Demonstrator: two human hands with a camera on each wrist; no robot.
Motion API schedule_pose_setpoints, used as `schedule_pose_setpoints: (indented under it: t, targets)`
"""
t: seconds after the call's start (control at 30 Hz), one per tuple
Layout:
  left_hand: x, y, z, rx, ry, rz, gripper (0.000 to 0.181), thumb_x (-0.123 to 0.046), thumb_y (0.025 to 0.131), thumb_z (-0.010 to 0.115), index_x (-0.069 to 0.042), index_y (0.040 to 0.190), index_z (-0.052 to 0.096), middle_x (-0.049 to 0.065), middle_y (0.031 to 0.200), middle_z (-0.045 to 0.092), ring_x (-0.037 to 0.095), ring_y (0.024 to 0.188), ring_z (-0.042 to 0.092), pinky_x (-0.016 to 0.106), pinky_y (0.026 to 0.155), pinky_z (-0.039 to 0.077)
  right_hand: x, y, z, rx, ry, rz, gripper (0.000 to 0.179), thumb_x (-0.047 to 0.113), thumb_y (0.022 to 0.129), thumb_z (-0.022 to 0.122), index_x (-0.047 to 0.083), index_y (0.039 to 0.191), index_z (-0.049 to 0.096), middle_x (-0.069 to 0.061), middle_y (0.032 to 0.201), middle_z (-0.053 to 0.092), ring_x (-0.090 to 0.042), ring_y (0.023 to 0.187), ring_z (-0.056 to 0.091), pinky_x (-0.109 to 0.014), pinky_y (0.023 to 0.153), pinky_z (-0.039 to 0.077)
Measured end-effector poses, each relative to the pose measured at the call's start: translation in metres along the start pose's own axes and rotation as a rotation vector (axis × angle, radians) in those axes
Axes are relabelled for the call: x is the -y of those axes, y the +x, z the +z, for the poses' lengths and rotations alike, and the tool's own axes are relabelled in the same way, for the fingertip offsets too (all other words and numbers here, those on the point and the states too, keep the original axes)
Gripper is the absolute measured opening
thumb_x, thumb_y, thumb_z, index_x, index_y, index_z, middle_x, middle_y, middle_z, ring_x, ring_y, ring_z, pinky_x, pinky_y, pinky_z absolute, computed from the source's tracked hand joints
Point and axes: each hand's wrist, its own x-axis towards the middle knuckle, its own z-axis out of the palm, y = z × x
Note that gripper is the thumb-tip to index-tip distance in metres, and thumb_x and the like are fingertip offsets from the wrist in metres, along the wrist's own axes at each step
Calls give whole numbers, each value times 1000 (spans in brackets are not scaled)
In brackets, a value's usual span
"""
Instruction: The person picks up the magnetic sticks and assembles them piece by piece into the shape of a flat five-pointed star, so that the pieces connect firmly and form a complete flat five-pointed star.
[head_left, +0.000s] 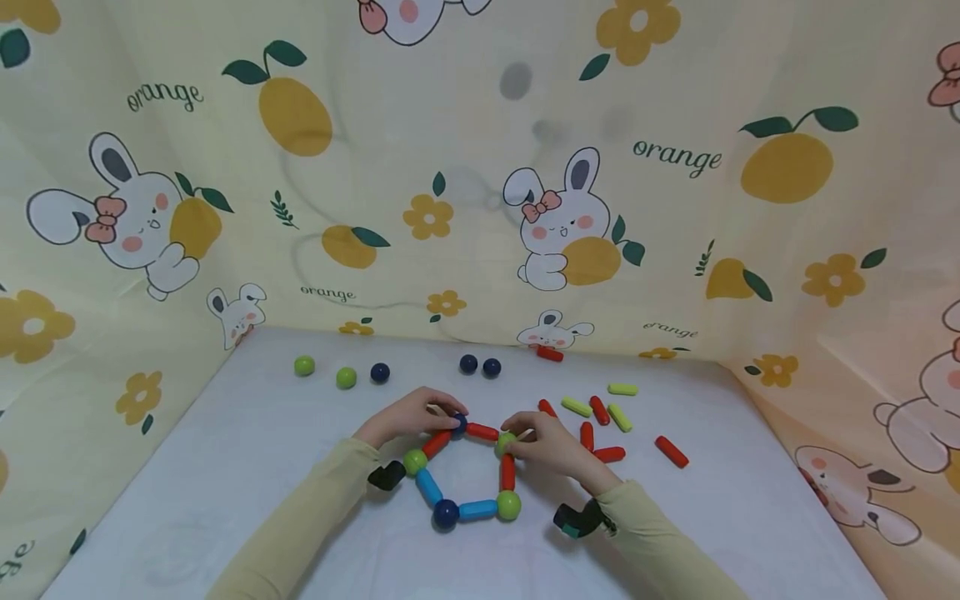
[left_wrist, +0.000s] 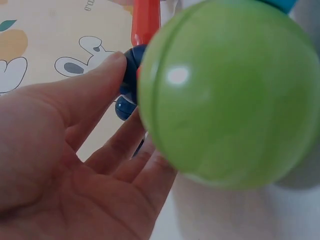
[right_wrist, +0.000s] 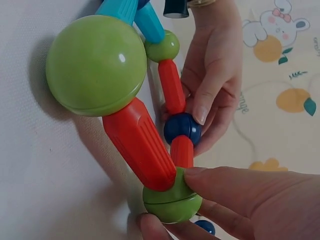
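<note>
A closed five-sided ring of balls and rods lies on the white table. My left hand (head_left: 417, 414) pinches the far navy ball (right_wrist: 178, 127) between thumb and fingers. With thumb and fingers, my right hand (head_left: 551, 446) grips the green ball (right_wrist: 172, 202) at the ring's right corner. A red rod (head_left: 482, 432) joins these two balls. Another red rod (head_left: 437, 443) runs to the left green ball (left_wrist: 230, 95), and a third red rod (right_wrist: 140, 145) to the near green ball (head_left: 508, 505). Two blue rods (head_left: 477, 510) meet at the near navy ball (head_left: 446, 514).
Behind the ring lie green balls (head_left: 346, 377) and navy balls (head_left: 468, 363). Loose red rods (head_left: 671, 451) and yellow-green rods (head_left: 620, 417) are scattered to the right. One red rod (head_left: 550, 353) rests by the printed backdrop (head_left: 465, 283), which closes the table's back and sides.
</note>
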Motion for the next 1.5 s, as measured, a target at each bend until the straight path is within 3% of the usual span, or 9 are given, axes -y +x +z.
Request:
schedule_pose_setpoints:
  t: [0.43,0.7,0.9,1.0,1.13,1.3,1.4,1.5]
  targets:
    - [-7,1,2,-23,17,-30,25,-17,90,68,-19,114,72,-2,116,64,17,97,57,38,87,48,-3,2,-3,11,13,-29,30,14,89,68,3,116,63,-6,105,65,-22,92,61,-37,82,53]
    - [-8,3,4,-39,2,-34,30,-17,90,69,-13,119,67,0,113,65,19,101,59,37,87,51,-8,3,-5,18,23,-31,30,17,89,70,4,115,65,-6,107,65,-22,92,62,-37,82,53]
    - [2,3,3,-51,-65,-75,32,-24,91,67,-13,121,64,1,108,65,17,96,61,35,85,52,-9,0,-6,37,37,-24,30,16,89,69,4,116,64,-5,108,64,-22,94,61,-38,84,52]
    - [10,-7,-2,-57,-110,-80,34,-27,93,64,-11,122,63,3,108,65,18,93,64,35,83,53,-7,-2,-6,41,39,-28,28,15,90,68,4,116,64,-5,108,64,-22,94,61,-38,85,52]
    - [13,-38,-7,-106,-116,-125,33,-24,92,65,-7,120,63,5,103,66,19,83,64,33,76,55,-4,-4,-4,42,38,-39,27,13,90,67,4,116,64,-6,108,64,-23,95,61,-38,86,52]
    - [16,-73,2,-166,-159,-199,30,-22,88,71,-6,113,67,5,93,65,19,72,63,31,68,56,-5,-6,-3,33,25,-53,28,13,89,68,3,116,64,-6,108,64,-24,97,61,-38,85,52]
    - [15,-82,12,-178,-241,-198,30,-19,86,73,-5,112,68,7,93,64,19,73,65,32,68,57,-7,-8,-2,16,8,-54,29,14,89,69,5,115,65,-4,108,65,-22,97,61,-36,85,52]
    - [14,-80,21,-207,-276,-188,29,-16,85,73,-5,111,69,8,95,63,18,74,65,31,68,57,-9,-11,-2,-1,4,-55,28,14,89,69,5,115,66,-3,107,66,-22,96,62,-36,85,53]
